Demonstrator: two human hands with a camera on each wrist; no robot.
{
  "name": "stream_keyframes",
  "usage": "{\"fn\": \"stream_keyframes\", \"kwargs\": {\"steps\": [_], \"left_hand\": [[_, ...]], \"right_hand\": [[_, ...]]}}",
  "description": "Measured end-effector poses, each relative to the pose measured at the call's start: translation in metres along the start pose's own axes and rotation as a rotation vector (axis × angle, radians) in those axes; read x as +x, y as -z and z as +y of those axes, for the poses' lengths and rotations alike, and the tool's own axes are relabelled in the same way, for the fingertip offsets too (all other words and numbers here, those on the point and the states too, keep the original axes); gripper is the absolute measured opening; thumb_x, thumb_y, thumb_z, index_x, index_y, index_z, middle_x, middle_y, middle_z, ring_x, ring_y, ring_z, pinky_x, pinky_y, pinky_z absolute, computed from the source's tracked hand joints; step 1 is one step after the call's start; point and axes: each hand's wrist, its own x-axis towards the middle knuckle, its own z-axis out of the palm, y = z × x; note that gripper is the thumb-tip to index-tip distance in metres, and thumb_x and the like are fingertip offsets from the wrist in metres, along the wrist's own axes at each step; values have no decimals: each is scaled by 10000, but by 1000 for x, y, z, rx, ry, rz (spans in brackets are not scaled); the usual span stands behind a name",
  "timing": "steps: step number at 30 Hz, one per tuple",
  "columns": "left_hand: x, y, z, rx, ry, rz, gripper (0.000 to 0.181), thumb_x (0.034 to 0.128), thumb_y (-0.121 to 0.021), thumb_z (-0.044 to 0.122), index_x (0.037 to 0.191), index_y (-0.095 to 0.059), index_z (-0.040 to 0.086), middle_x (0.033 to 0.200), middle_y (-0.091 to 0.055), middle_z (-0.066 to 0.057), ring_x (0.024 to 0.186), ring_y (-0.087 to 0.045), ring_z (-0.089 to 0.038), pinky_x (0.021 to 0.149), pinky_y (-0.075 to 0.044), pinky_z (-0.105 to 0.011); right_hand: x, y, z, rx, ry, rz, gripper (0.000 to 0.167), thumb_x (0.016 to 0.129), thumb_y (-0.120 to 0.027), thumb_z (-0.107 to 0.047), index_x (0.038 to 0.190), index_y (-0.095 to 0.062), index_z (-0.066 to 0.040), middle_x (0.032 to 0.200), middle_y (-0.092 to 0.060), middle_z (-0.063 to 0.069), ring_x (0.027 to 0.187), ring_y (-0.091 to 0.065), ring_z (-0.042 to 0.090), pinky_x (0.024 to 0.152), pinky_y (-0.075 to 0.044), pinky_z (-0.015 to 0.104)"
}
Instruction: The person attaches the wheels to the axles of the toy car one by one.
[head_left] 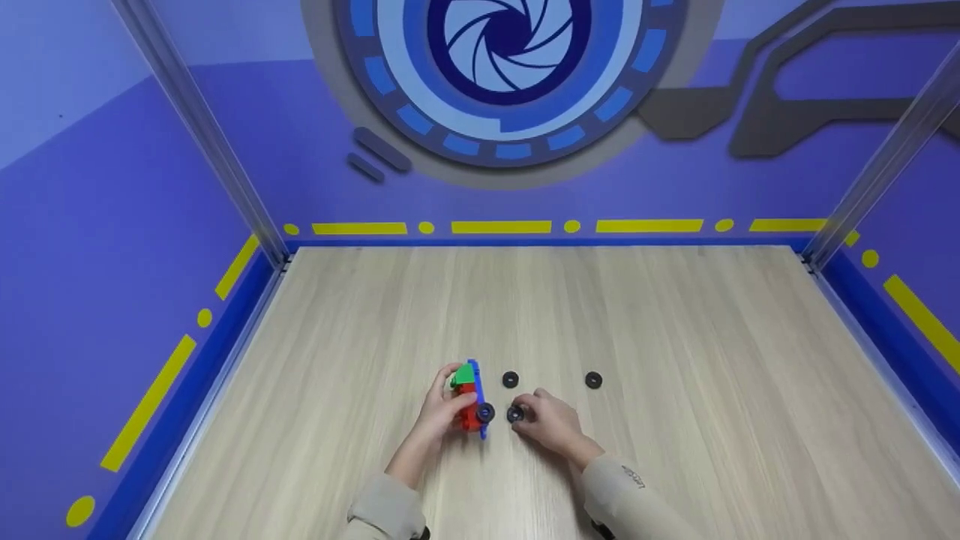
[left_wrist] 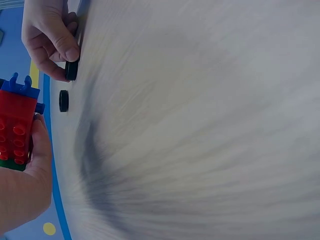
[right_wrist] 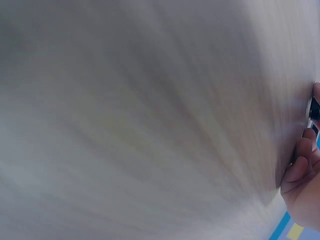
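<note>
In the head view my left hand (head_left: 442, 409) grips a toy vehicle made of red blocks (head_left: 468, 409), a green block (head_left: 464, 373) and a blue base (head_left: 481, 386), tilted on its side. One black wheel (head_left: 486, 412) is on the base's side that faces right. My right hand (head_left: 551, 424) pinches a loose black wheel (head_left: 514, 414) at the table surface, just right of the vehicle. The left wrist view shows the red block's studs (left_wrist: 19, 130) and blue hooks (left_wrist: 20, 85), with the right hand (left_wrist: 47, 37) holding the wheel (left_wrist: 71, 70).
Two more black wheels lie on the wooden table (head_left: 375, 315), one (head_left: 510, 379) beyond the pinched wheel and one (head_left: 594, 380) farther right. Blue and purple panels (head_left: 247, 150) with yellow marks border the table's back and sides.
</note>
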Motion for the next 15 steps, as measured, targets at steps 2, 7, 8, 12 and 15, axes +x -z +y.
{"fn": "stream_keyframes", "kwargs": {"steps": [2,7,8,12,15], "left_hand": [[4,1,-6,-12,-3,0,609,840,-575,157,1354,-249,179,1123,-538,-181,828,-573,-165,654,-461,-279],[9,2,-13,-14,2,-2,600,838,-576,167,1344,-256,211,1122,-546,-168,850,-586,-170,682,-465,-285],[9,2,-13,-10,6,0,597,838,-575,173,1342,-258,218,1120,-547,-160,850,-585,-169,679,-463,-284],[9,2,-13,-8,12,2,594,838,-576,180,1339,-260,228,1125,-545,-154,853,-582,-172,673,-461,-280],[8,2,-12,-12,10,2,596,838,-576,175,1340,-258,224,1125,-546,-156,854,-582,-172,671,-463,-280]], "right_hand": [[0,-1,0,-15,11,16,313,688,-691,-291,981,-635,-194,747,-472,-58,603,-389,88,522,-304,235],[0,-1,0,-39,23,43,286,688,-689,-308,954,-639,-217,719,-462,-72,580,-369,73,499,-276,221],[0,-1,0,-38,22,42,286,689,-689,-310,955,-638,-217,719,-461,-73,581,-369,72,500,-274,220],[0,-2,1,-18,15,36,284,693,-692,-307,956,-639,-214,728,-467,-71,593,-378,75,515,-284,223],[-1,-2,3,16,5,34,276,690,-700,-290,947,-641,-207,733,-478,-75,614,-395,72,539,-301,221]]}}
